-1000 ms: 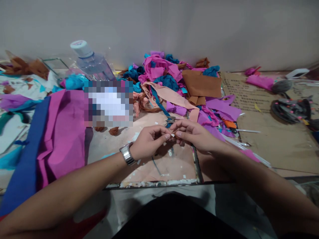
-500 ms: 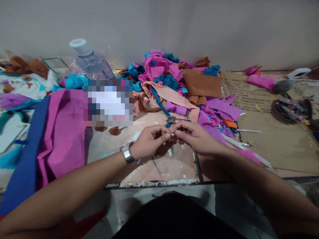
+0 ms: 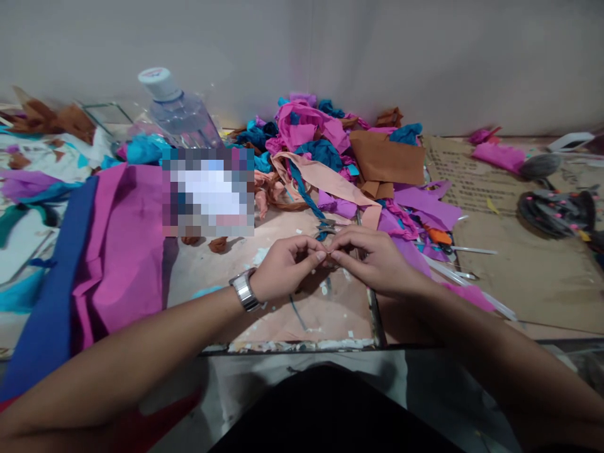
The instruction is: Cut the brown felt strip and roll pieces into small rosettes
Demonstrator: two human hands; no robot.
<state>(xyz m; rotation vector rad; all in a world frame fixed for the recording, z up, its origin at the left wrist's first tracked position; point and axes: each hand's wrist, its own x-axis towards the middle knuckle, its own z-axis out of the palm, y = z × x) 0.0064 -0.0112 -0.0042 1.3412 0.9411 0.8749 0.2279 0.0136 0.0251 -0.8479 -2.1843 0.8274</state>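
Left hand (image 3: 289, 269) and right hand (image 3: 377, 259) together pinched tiny piece (image 3: 329, 255), hardly visible, above table (image 3: 278, 322), short of front edge (image 3: 302, 346). Mostly bare room between left hand and pink paper (image 3: 129, 245). One bottle (image 3: 186, 119), one watch (image 3: 245, 290).

Tiny piece (image 3: 329, 256) between the hands (image 3: 289, 269), too small for recognition

Ahead of the hands (image 3: 289, 267) a metal tool (image 3: 329, 224) and heaped paper (image 3: 309, 131) bar the way, the near tabletop (image 3: 333, 316) leaving room
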